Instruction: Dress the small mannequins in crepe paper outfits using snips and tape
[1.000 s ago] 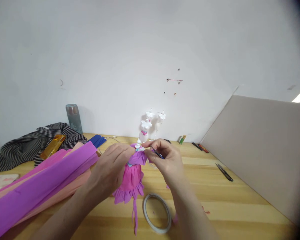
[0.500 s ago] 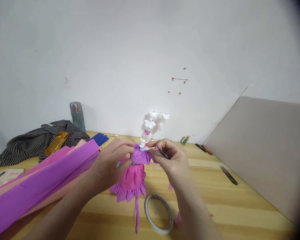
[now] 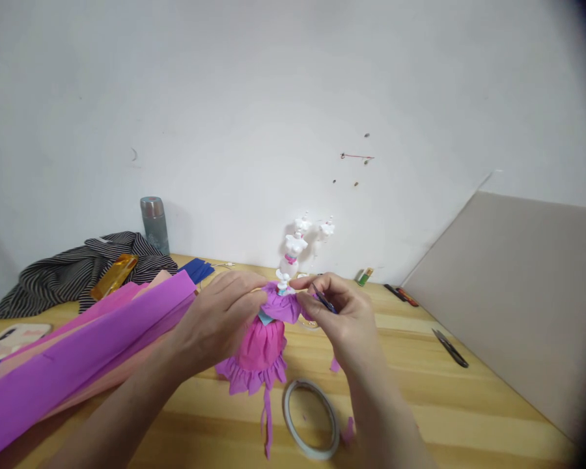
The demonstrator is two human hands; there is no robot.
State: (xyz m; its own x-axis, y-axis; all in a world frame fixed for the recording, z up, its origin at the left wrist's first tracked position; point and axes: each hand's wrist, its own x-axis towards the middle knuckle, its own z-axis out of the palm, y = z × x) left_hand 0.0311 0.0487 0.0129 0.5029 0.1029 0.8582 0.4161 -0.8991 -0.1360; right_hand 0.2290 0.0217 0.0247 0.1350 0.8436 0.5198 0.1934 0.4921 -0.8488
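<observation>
A small white dress form (image 3: 282,284) wears a pink crepe paper skirt (image 3: 261,345) with a purple ruffled hem. Around its upper part sits a gathered purple crepe paper strip (image 3: 282,307), with light blue showing below it. My left hand (image 3: 224,312) pinches the strip's left side between thumb and fingers. On the other side, my right hand (image 3: 344,309) pinches the strip's right end. A slim dark pointed tool (image 3: 325,299) also lies in its fingers; its exact kind is unclear. From the hem hangs a thin purple paper tail (image 3: 267,417).
Several white dress forms (image 3: 295,244) stand behind. A tape roll (image 3: 311,449) lies in front, purple scraps (image 3: 348,430) beside it. Crepe paper sheets (image 3: 88,345), a phone (image 3: 17,342), striped cloth (image 3: 49,280) and a flask (image 3: 155,225) are left; scissors (image 3: 450,348) and a white panel (image 3: 508,293) are right.
My left fingers have closed in on the purple strip, which is drawn into tighter folds. More light blue shows beneath it. The view has shifted slightly left.
</observation>
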